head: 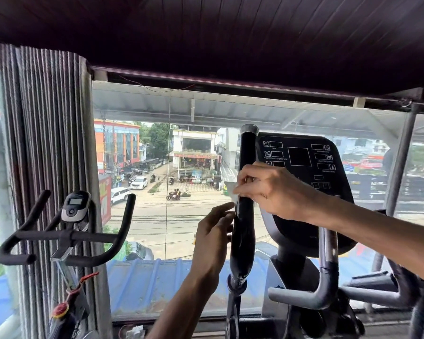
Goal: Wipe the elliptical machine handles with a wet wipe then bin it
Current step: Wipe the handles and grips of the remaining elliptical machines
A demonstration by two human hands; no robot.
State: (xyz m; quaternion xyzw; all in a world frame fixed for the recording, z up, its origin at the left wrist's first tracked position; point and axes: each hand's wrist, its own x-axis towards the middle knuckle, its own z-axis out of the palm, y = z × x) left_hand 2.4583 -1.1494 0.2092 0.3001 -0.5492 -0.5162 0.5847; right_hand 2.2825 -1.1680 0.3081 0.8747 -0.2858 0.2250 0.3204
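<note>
1 wipe [231, 191] btwn L hand [213, 237], R hand [272, 189]

Wet wipe [231, 192] against upright handle [246, 148]

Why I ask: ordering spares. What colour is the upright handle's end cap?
Grey end cap on a black handle; head view.

Big glass window [132, 106] far ahead full of daylight, striped grey curtain [47, 130] on the left, dark ceiling [206, 33] above, black exercise bike [66, 235] near left, street [152, 212] with cars [138, 182] and blue roof [145, 285] outside.
</note>
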